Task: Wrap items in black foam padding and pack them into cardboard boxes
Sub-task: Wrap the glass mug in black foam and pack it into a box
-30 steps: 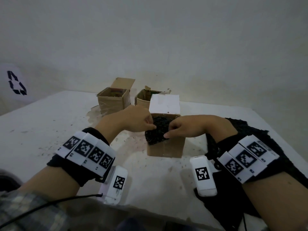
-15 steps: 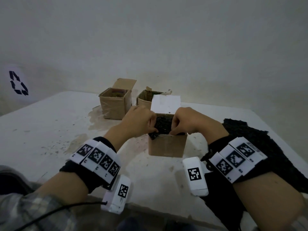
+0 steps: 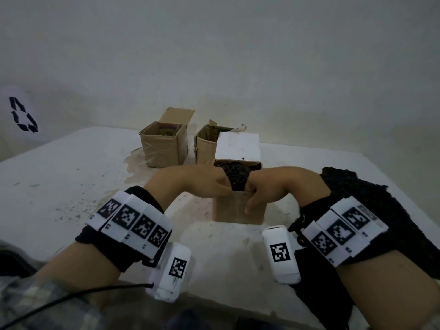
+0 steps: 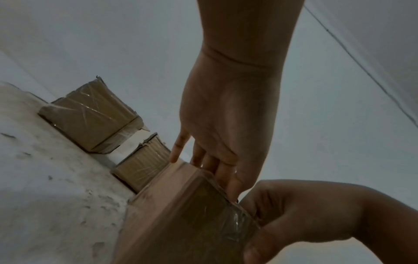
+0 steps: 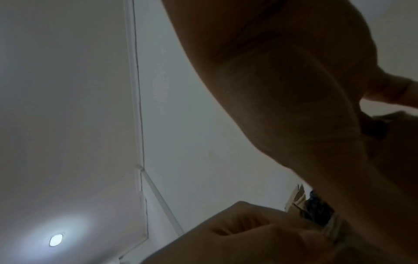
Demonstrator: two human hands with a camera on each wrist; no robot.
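Cardboard, nearest: the near box (image 3: 239,208) stands upright on the table (image 3: 71,177), tape glinting on its front wall in the left wrist view, white lid flap (image 3: 238,146) raised at the back.
Left hand: the left hand (image 3: 202,181) sits at the box's near-left rim, fingers curled down into the opening on the foam; I read it as gripping the padding, though the fingertips are hidden.
Right hand: the right hand (image 3: 269,189) is clamped on the near-right rim, thumb down the outside front wall, fingers tucked inside against the foam.
Foam bundle: the black foam padding (image 3: 237,175) fills the mouth of the box and shows between the two hands, most of it already below the rim; any item inside the wrap is out of sight.
Spare foam: another black sheet (image 3: 371,201) lies on the table under the right forearm.
Far boxes: two open cardboard boxes (image 3: 164,146) stand side by side near the wall.
Risk: springy foam could ride back up once the pressure comes off, stopping the flap from closing.
Risk: uneven pushing on one rim could tip the light box or crease its wall.
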